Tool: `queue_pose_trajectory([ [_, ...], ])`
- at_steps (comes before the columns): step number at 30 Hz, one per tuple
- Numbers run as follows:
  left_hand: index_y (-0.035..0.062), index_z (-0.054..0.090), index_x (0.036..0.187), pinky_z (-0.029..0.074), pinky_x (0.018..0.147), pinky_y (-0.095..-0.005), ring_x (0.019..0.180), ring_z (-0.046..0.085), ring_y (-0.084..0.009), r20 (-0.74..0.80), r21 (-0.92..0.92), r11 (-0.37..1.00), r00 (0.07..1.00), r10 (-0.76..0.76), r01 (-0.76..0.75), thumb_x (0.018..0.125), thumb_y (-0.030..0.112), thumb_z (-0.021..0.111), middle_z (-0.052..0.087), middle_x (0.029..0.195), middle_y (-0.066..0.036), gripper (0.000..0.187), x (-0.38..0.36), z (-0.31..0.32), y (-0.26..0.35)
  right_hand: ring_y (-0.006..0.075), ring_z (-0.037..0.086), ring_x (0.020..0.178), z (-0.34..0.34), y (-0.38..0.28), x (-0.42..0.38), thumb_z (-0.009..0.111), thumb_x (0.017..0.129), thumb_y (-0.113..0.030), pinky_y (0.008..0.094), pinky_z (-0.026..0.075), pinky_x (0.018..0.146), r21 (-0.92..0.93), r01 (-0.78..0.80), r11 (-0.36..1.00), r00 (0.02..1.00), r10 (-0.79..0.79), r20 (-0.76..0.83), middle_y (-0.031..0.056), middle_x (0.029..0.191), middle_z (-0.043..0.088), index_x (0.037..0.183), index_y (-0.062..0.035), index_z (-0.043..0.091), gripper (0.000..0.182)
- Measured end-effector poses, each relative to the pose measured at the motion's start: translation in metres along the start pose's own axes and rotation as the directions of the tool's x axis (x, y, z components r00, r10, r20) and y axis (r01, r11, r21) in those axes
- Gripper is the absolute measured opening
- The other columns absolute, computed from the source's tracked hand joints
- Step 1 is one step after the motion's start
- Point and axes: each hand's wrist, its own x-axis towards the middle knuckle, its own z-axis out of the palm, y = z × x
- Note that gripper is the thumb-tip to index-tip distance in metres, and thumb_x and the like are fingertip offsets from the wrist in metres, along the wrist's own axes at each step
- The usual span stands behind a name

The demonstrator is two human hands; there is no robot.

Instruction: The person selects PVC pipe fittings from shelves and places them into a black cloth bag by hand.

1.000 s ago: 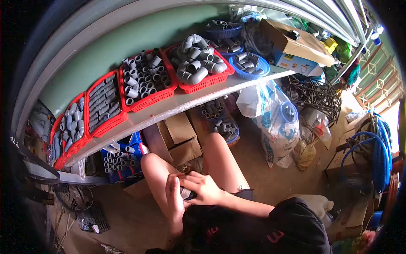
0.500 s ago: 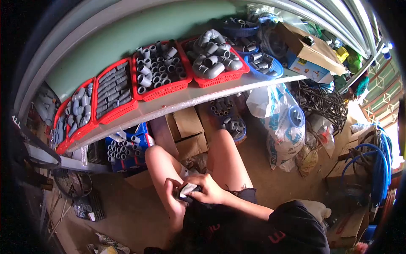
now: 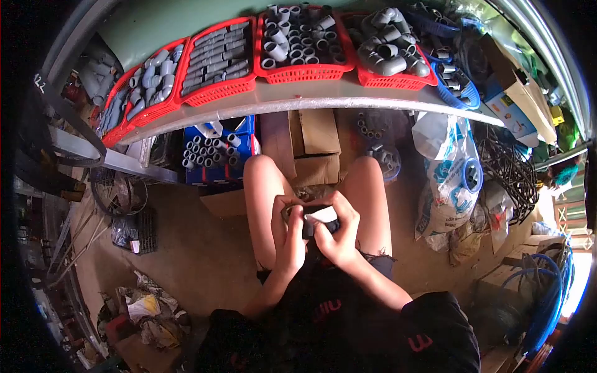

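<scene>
My left hand (image 3: 290, 235) and my right hand (image 3: 341, 231) meet in front of my body, between my knees. Both are closed around a small black object with a white face (image 3: 319, 216). Its exact kind cannot be made out, since fingers cover much of it. The left fingers wrap its left side. On the other side, my right thumb presses near the white part while the fingers curl over the top.
Red baskets (image 3: 217, 87) of grey pipe fittings line the shelf (image 3: 273, 112) ahead. Below it stand a blue box of fittings (image 3: 214, 177) and a cardboard box (image 3: 317, 168). White sacks (image 3: 444, 199) sit to the right, near blue hose (image 3: 553, 304).
The view has shifted, so the shelf sits higher and further right. My hands are raised toward the middle, the left now more visible around the black-and-white object. My knees are further apart.
</scene>
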Motion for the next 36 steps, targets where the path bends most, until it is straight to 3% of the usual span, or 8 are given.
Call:
queue_pose_trajectory([
  [3, 0.0041, 0.042, 0.09, 0.036, 0.064, -0.021, 0.071, 0.041, -0.0079, 0.039, 0.126, 0.981, 0.989, 0.143, -0.147, 0.09, 0.022, 0.041, 0.042, 0.083, -0.003, 0.018, 0.011, -0.001, -0.011, 0.0275, 0.056, 0.066, 0.001, -0.005, 0.003, 0.056, 0.061, 0.001, 0.0315, 0.045, 0.062, -0.003, -0.111, 0.994, 0.994, 0.111, -0.002, 0.0144, 0.073, 0.055, 0.081, 0.0012, 0.056, 0.019],
  [7, 0.0052, 0.043, 0.086, 0.038, 0.063, -0.0218, 0.07, 0.043, -0.0082, 0.056, -0.374, 0.911, 0.985, -0.163, 0.172, 0.093, 0.034, 0.033, 0.044, 0.08, -0.003, 0.032, 0.017, -0.001, -0.016, 0.0282, 0.056, 0.077, 0.003, -0.019, 0.003, 0.059, 0.061, -0.001, 0.0326, 0.044, 0.071, -0.1, 0.136, 0.986, 0.99, -0.134, 0.032, 0.0133, 0.081, 0.057, 0.092, 0.0001, 0.055, 0.031],
  [10, 0.0042, 0.049, 0.081, 0.039, 0.052, -0.0209, 0.057, 0.046, -0.0064, -0.063, -0.23, 0.943, 0.963, -0.261, 0.241, 0.092, 0.038, 0.034, 0.049, 0.068, 0.0, 0.039, 0.017, 0.006, -0.012, 0.0263, 0.057, 0.075, 0.006, -0.005, 0.008, 0.064, 0.067, -0.005, 0.0309, 0.045, 0.069, 0.074, -0.171, 0.983, 0.985, 0.171, -0.003, 0.013, 0.081, 0.057, 0.088, 0.0002, 0.056, 0.023],
  [20, 0.0074, 0.048, 0.075, 0.039, 0.056, -0.0223, 0.057, 0.045, -0.01, 0.058, -0.439, 0.797, 0.898, -0.436, 0.415, 0.089, 0.045, 0.034, 0.047, 0.064, -0.003, 0.043, 0.033, 0.004, 0.006, 0.0241, 0.05, 0.065, 0.004, -0.004, 0.006, 0.059, 0.059, -0.002, 0.0307, 0.042, 0.06, -0.064, 0.012, 0.998, 0.998, -0.015, -0.058, 0.0127, 0.074, 0.05, 0.082, 0.0014, 0.05, 0.024],
  [23, 0.0061, 0.05, 0.073, 0.04, 0.059, -0.0217, 0.059, 0.048, -0.0105, 0.097, -0.395, 0.868, 0.953, -0.287, 0.301, 0.09, 0.044, 0.033, 0.049, 0.065, -0.003, 0.045, 0.036, 0.006, 0.009, 0.018, 0.047, 0.061, -0.003, -0.001, 0.015, 0.056, 0.061, 0.0, 0.0281, 0.04, 0.058, 0.006, -0.139, 0.99, 0.97, 0.137, -0.202, 0.0093, 0.069, 0.047, 0.078, 0.0005, 0.049, 0.019],
  [27, 0.0043, 0.049, 0.079, 0.039, 0.065, -0.0253, 0.067, 0.048, -0.0128, 0.152, -0.478, 0.805, 0.935, -0.32, 0.352, 0.09, 0.045, 0.035, 0.051, 0.072, -0.005, 0.044, 0.031, 0.0, 0.021, 0.0222, 0.048, 0.062, -0.006, -0.027, 0.014, 0.057, 0.057, 0.0, 0.0286, 0.039, 0.057, -0.087, 0.185, 0.979, 0.978, -0.192, -0.078, 0.011, 0.069, 0.047, 0.073, 0.0014, 0.05, 0.018],
  [33, 0.004, 0.05, 0.07, 0.041, 0.056, -0.0231, 0.057, 0.049, -0.0114, -0.226, -0.188, 0.982, 0.974, -0.012, -0.032, 0.09, 0.051, 0.019, 0.049, 0.065, -0.004, 0.06, 0.028, 0.026, 0.018, 0.0243, 0.047, 0.063, -0.009, -0.015, 0.015, 0.055, 0.056, 0.001, 0.0309, 0.04, 0.057, -0.093, 0.079, 0.993, 0.985, -0.092, -0.146, 0.0107, 0.069, 0.047, 0.076, 0.0014, 0.055, 0.021],
  [36, 0.0043, 0.049, 0.069, 0.043, 0.049, -0.0243, 0.047, 0.049, -0.0124, -0.16, -0.286, 0.927, 0.942, -0.294, 0.241, 0.087, 0.057, 0.017, 0.048, 0.061, -0.003, 0.065, 0.036, 0.019, 0.013, 0.0241, 0.05, 0.068, -0.009, -0.032, 0.005, 0.06, 0.053, -0.002, 0.031, 0.043, 0.061, -0.142, 0.211, 0.967, 0.977, -0.204, 0.064, 0.0109, 0.072, 0.05, 0.078, 0.0003, 0.058, 0.025],
])
